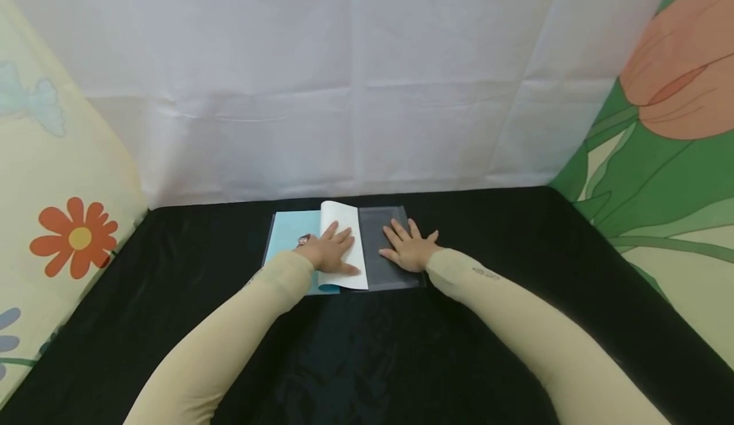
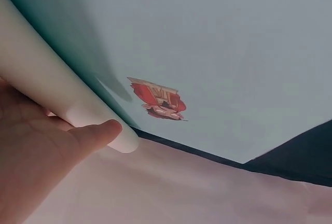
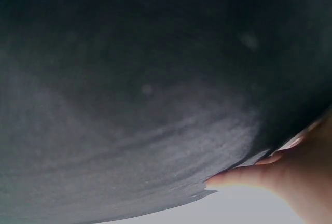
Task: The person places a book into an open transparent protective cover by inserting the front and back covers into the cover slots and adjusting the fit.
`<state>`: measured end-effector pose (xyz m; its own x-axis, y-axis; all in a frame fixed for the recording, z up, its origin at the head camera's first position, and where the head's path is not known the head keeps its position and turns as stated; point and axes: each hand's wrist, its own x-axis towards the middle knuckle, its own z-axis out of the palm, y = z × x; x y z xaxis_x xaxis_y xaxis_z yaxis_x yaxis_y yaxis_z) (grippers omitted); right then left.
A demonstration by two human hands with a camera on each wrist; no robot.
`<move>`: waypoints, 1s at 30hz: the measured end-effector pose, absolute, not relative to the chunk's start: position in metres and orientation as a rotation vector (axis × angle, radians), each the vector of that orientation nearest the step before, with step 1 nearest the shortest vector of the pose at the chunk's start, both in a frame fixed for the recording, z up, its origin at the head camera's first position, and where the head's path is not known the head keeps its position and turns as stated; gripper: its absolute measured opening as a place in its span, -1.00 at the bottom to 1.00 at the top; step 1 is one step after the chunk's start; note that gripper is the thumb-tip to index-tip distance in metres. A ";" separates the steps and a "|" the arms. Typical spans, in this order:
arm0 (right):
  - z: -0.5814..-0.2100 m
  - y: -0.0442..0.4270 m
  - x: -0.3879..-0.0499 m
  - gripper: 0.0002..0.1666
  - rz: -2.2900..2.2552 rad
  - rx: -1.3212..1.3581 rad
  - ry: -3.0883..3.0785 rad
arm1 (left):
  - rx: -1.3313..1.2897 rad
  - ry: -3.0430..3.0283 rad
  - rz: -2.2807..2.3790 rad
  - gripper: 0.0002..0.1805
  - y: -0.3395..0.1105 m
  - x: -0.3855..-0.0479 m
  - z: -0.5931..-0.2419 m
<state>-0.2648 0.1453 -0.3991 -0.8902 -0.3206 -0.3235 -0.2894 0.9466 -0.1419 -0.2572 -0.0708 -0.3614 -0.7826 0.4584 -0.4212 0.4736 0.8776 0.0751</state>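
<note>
A light blue booklet (image 1: 287, 227) lies on the black cloth, its white inner side (image 1: 348, 215) folded over to the right. My left hand (image 1: 331, 252) rests on that white flap with fingers spread. Right of it is a clear plastic sleeve (image 1: 381, 272), on which my right hand (image 1: 410, 250) lies flat, fingers spread. In the left wrist view, my left hand (image 2: 46, 156) touches the curled white fold (image 2: 62, 89), beside a blue surface (image 2: 233, 53) with a small red printed figure (image 2: 161, 99). My right hand (image 3: 280, 175) lies at the edge of a dark surface (image 3: 129, 130).
Black cloth (image 1: 344, 361) covers the table around the booklet. A white cloth backdrop (image 1: 287, 81) hangs behind it. Flower-printed panels stand at the left (image 1: 80, 157) and right (image 1: 676, 176).
</note>
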 end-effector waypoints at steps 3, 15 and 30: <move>-0.399 0.145 -0.263 -0.18 -0.128 -0.445 2.759 | 0.680 2.603 -0.046 -0.11 -0.069 -0.256 -0.361; -0.399 0.144 -0.267 -0.17 -0.115 -0.440 2.764 | 0.661 2.603 -0.026 -0.10 -0.067 -0.256 -0.361; -0.399 0.143 -0.266 -0.17 -0.122 -0.442 2.771 | 0.669 2.596 -0.034 -0.10 -0.064 -0.258 -0.362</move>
